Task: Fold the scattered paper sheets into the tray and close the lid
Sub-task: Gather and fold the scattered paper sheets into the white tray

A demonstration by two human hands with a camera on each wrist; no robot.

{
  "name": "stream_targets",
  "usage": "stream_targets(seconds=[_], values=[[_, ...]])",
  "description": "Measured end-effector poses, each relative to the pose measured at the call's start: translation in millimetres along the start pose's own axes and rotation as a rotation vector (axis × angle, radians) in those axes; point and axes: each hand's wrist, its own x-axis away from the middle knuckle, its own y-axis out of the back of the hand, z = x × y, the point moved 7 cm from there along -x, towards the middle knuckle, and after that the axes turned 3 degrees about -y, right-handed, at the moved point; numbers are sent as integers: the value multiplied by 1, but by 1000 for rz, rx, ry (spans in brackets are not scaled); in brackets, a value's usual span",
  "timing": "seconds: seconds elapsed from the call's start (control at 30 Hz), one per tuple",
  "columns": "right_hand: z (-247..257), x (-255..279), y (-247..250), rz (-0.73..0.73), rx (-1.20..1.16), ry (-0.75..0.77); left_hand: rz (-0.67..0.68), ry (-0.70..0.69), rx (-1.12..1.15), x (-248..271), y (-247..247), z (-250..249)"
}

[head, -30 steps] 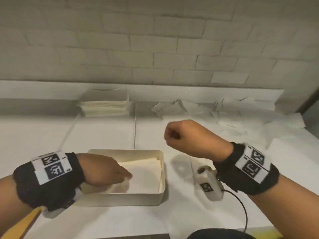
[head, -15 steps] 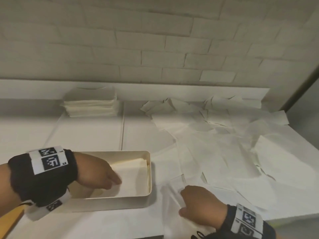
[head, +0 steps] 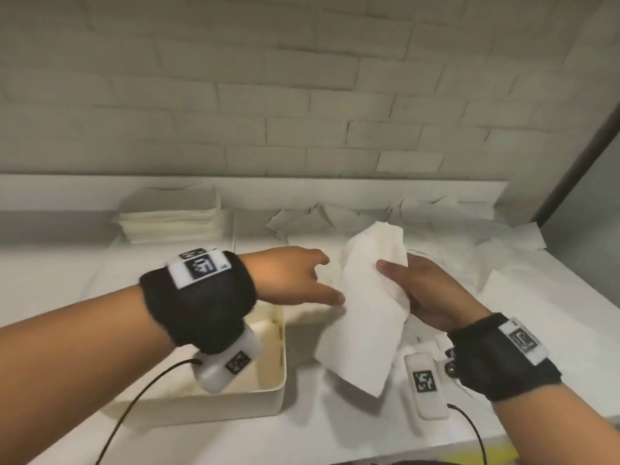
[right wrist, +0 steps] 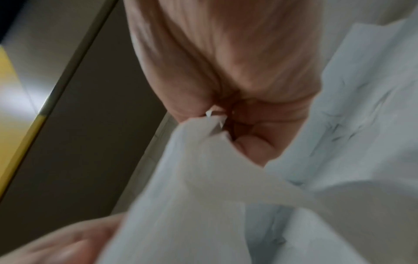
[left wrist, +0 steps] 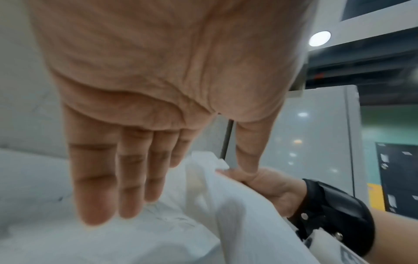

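Observation:
My right hand [head: 407,290] grips a white paper sheet [head: 365,307] and holds it up over the counter, its lower end hanging loose. In the right wrist view the fingers pinch the sheet [right wrist: 203,178] near its top. My left hand [head: 302,280] is open with straight fingers and reaches toward the sheet's left edge, just short of it or barely touching. The left wrist view shows the straight fingers [left wrist: 126,178] above the sheet [left wrist: 237,214]. The cream tray [head: 268,397] sits at lower left under my left forearm, with folded paper inside.
Several loose paper sheets [head: 503,256] lie scattered over the right of the white counter. A neat stack of folded paper [head: 171,219] stands at the back left against the ledge. A brick wall runs behind. The counter's front edge is close to me.
My right hand came down onto a sheet on the counter, then lifted it. My left hand left the tray and moved right toward the raised sheet.

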Motion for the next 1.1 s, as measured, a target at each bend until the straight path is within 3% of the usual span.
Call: stream_targets(seconds=[0.13,0.2,0.37,0.47,0.53,0.63,0.77,0.83,0.9,1.03,1.1], values=[[8,-15,-3,-9,-104,40,-127,39,423,-40,5,-7],[3,-24,-5,-35,-63,34,-155,63,495,-55,5,-6],[-26,-49,8,-157,73,-132,-144,184,251,-92,3,17],[-44,-62,17,-156,43,-210,-253,211,23,-97,20,37],[-48,-70,22,-158,89,-217,-340,237,32,-94,32,54],[-46,-82,27,-150,172,-200,-491,274,301,-80,52,84],[-41,-101,18,-124,465,-121,-651,161,853,-40,83,108],[-37,-108,-2,-62,746,-29,-528,66,999,-18,86,109],[-39,-108,-30,20,1040,32,-307,-1,906,2,80,107],[-55,-103,-73,79,1480,67,209,88,461,39,23,113],[-56,-107,-80,7,1531,89,313,123,157,47,-1,120]])
